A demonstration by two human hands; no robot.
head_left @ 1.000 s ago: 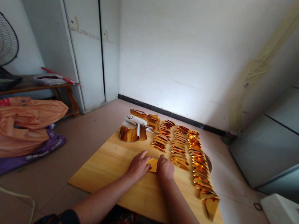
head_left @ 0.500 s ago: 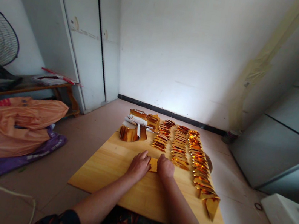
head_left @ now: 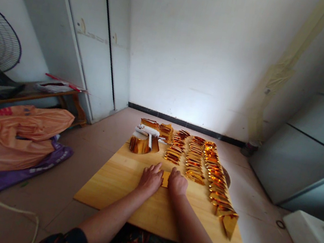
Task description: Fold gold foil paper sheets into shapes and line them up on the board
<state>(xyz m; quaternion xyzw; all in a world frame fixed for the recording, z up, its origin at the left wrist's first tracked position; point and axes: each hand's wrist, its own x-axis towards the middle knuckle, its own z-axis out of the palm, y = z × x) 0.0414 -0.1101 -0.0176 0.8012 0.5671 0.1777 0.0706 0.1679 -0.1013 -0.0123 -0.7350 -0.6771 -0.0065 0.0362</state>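
On a wooden board [head_left: 114,184] lies a small piece of gold foil paper [head_left: 165,179], held between my two hands. My left hand [head_left: 151,180] presses on its left end with bent fingers. At its right end, my right hand [head_left: 178,181] grips it with curled fingers; the ends under both hands are hidden. Just beyond stand rows of folded gold foil pieces [head_left: 196,156], several in each row. The rightmost row [head_left: 216,176] runs along the board's edge toward me.
At the board's far left are a curved gold foil sheet [head_left: 139,145], a white roll [head_left: 149,130] and stacked gold sheets [head_left: 166,130]. Orange and purple bags [head_left: 17,134] lie on the floor at left, near a fan [head_left: 0,40]. A white box [head_left: 313,236] sits at right.
My right hand has shifted slightly left, toward my left hand, so less of the foil paper shows between them. The left hand stays nearly still.
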